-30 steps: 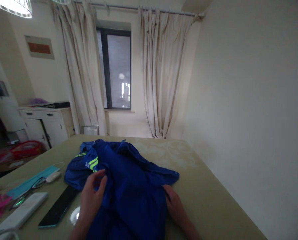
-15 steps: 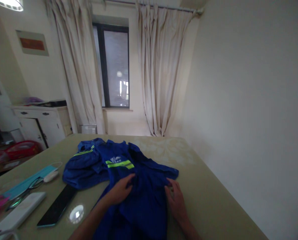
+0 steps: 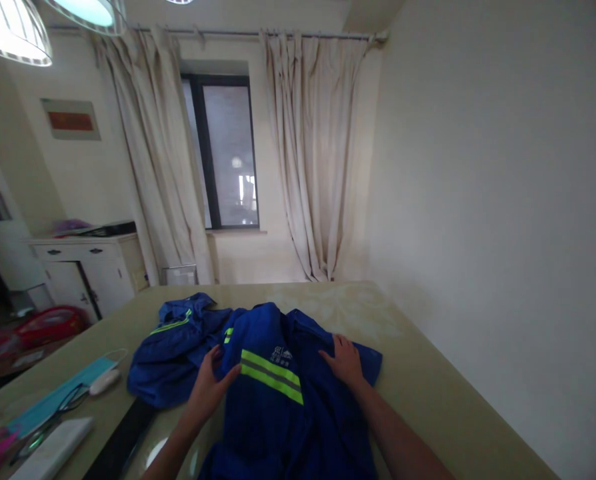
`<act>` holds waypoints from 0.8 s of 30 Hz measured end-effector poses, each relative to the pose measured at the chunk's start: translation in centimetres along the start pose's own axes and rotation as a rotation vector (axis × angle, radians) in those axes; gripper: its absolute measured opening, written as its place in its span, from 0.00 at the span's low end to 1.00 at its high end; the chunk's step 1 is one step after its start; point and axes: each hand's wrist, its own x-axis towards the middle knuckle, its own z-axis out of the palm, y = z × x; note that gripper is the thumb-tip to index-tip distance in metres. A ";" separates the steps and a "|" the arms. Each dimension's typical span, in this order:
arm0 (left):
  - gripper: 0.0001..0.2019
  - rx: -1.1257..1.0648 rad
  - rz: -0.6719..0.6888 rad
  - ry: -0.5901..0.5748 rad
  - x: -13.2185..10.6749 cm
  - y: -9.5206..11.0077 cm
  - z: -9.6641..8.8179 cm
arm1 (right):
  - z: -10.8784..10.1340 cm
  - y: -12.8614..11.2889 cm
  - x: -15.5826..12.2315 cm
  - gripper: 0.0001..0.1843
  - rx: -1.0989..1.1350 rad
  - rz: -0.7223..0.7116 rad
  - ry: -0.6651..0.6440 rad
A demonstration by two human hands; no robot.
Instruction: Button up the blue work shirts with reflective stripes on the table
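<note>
A blue work jacket [image 3: 263, 420] with yellow-green and grey reflective stripes and a small white logo lies on the table in front of me. My left hand [image 3: 211, 383] is at the jacket's left edge, by the striped sleeve, with thumb and fingers apart. Resting on the jacket's right side near the other sleeve is my right hand [image 3: 344, 360], its thumb spread from the fingers. Behind my left hand sits a second blue garment [image 3: 163, 363], bunched up, also bearing a yellow-green stripe. The jacket's lower part runs out of view at the bottom.
On the left of the table [image 3: 418, 400] lie a dark phone [image 3: 121, 437], a white slab-shaped device [image 3: 53, 450], glasses [image 3: 73, 398], a light-blue face mask [image 3: 61, 393] and a small white object [image 3: 105, 381]. A wall [image 3: 503, 200] borders the right side.
The jacket's chest has been spread and turned, its stripes and logo now nearer and further right. My left hand moved left to its edge; my right hand went up onto its right side.
</note>
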 end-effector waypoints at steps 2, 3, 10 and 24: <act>0.56 -0.034 -0.080 -0.098 0.3 -0.3 1.2 | 0.5 0.2 -0.9 0.24 -0.011 -0.043 0.015; 0.55 -0.006 -0.081 -0.157 0.2 0.0 2.1 | 0.6 0.3 -1.4 0.20 -0.022 -0.056 0.016; 0.29 0.199 0.169 -0.289 0.0 8.8 11.4 | -2.1 6.6 -4.1 0.17 -0.102 0.111 0.041; 0.30 0.795 0.318 0.108 5.3 9.0 3.1 | -10.0 18.7 -8.2 0.26 0.278 0.585 0.190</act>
